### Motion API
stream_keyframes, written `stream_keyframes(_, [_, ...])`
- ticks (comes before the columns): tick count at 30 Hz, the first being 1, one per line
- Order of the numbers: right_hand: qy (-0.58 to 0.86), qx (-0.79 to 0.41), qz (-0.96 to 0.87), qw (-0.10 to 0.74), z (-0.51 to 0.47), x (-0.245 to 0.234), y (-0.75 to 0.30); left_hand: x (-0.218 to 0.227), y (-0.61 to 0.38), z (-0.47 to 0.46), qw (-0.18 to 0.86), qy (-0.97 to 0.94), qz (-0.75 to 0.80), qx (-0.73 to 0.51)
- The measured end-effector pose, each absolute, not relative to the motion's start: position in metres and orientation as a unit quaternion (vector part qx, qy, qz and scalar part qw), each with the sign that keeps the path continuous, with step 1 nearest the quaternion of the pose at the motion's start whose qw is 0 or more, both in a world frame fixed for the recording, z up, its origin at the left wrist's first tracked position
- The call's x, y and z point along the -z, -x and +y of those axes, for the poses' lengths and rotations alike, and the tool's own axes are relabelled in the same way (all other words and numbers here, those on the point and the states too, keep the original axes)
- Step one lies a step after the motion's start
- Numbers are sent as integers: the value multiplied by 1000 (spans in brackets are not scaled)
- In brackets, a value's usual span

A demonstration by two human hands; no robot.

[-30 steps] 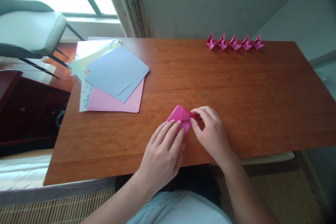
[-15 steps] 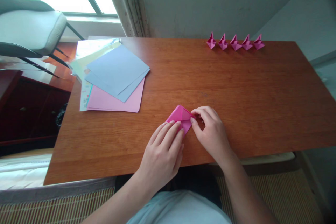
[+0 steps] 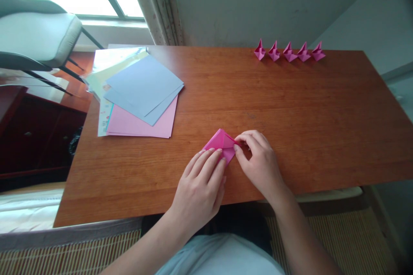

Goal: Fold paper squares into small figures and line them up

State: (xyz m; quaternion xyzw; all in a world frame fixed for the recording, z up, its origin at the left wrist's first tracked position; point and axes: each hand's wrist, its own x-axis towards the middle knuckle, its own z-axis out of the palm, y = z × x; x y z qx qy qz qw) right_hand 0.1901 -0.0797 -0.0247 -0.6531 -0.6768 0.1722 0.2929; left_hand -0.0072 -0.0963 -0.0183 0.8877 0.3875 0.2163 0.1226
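Note:
A small sheet of pink origami paper (image 3: 222, 139), folded into a diamond with creases on its face, lies on the table near the front edge. My left hand (image 3: 201, 178) rests over its lower left part, fingers side by side and pressing it to the table. That hand hides the near left part of the paper. With thumb and forefinger, my right hand (image 3: 258, 154) pinches the paper's right corner; its other fingers are curled. The pinched tip is mostly hidden between the fingers.
Several folded pink paper figures (image 3: 289, 53) stand in a row at the table's (image 3: 290, 107) far edge. To the left lie blue-grey paper sheets (image 3: 145, 86) over pink sheets (image 3: 142, 122) and clear packets (image 3: 100, 66). A chair (image 3: 41, 34) stands beyond the left edge.
Both hands stay in nearly the same place. The upper right flap of the pink paper has shifted slightly beside my right fingertips.

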Motion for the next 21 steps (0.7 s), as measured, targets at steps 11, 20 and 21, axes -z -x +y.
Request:
stream_keyframes(11, [629,-214,-645,377,-85,16,-190,16,3,-86,154,-864,410,-250])
stream_keyframes(20, [573,-120,-674,450,-99,11,-170,5,-16,-78,323,-733,466,-376])
stream_keyframes(21, [561,-129,-677,459,-100,12,-169,4,-18,-78,374,-701,464,-392])
